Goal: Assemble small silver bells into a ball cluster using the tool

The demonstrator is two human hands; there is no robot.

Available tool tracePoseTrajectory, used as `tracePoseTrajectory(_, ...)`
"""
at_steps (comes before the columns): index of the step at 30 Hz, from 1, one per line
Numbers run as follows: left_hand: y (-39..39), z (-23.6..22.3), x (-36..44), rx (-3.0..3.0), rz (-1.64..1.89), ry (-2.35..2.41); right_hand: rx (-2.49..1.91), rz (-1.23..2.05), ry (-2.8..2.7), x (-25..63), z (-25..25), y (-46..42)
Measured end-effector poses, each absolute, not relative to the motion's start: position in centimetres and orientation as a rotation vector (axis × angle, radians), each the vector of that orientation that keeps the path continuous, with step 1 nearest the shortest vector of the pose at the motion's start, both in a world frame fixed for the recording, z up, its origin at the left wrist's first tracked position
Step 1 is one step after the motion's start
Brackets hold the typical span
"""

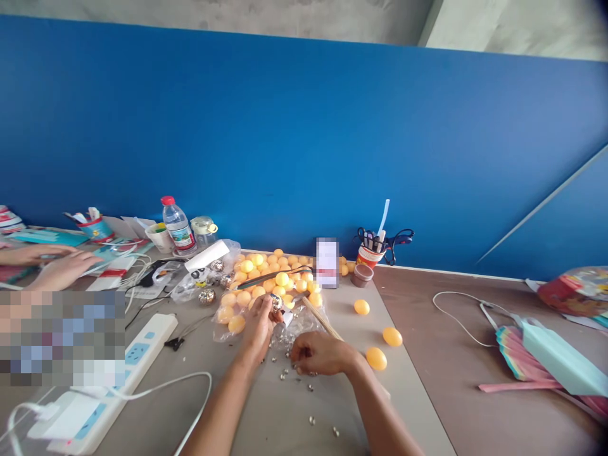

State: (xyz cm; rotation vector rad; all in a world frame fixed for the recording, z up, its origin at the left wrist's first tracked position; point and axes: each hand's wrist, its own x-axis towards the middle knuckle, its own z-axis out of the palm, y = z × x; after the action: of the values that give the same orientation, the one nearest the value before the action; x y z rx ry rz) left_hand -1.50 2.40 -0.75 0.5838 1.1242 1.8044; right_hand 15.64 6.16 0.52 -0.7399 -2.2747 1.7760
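Note:
My left hand (260, 324) is closed around a small shiny silver ball (276, 303), which shows at the fingertips. To the right and a little nearer, my right hand (316, 352) is bent low over the table with its fingers curled together; whatever they pinch, if anything, is hidden. Small silver bell-like pieces (311, 387) lie scattered beneath and in front of it. A crumpled clear plastic bag (297, 326) lies between the hands. Behind them spreads a bag of many orange balls (259, 291), with dark tweezers (266, 277) and a wooden stick (323, 316) across it.
Loose orange balls (376, 358) lie right of my right hand. A phone (327, 263) stands behind, beside a cup of tools (370, 256). More silver balls (207, 296), a water bottle (179, 228) and a power strip (133, 367) are left. Another person's hands (61, 266) work far left.

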Motion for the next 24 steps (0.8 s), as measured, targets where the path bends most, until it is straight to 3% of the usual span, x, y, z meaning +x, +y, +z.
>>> tracePoseTrajectory(13, 2.2, -0.6, -1.4, 0.604, 1.777, 1.147, -0.827, 1.473, -2.235, 14.6, 1.0, 5.8)
tracePoseTrajectory(15, 2.2, -0.5, -1.4, 0.587, 1.786, 1.118, -0.784, 1.646, -2.228, 15.2, 1.6, 5.8)
tracePoseTrajectory(20, 2.4, -0.7, -1.3, 0.556, 1.821, 1.06, -0.515, 2.429, -2.11, 16.2, 2.1, 5.6)
tracePoseTrajectory(24, 2.6, -1.0, -1.5, 0.54, 1.821, 1.071, -0.442, 2.58, -2.032, 15.7, 1.4, 5.7)
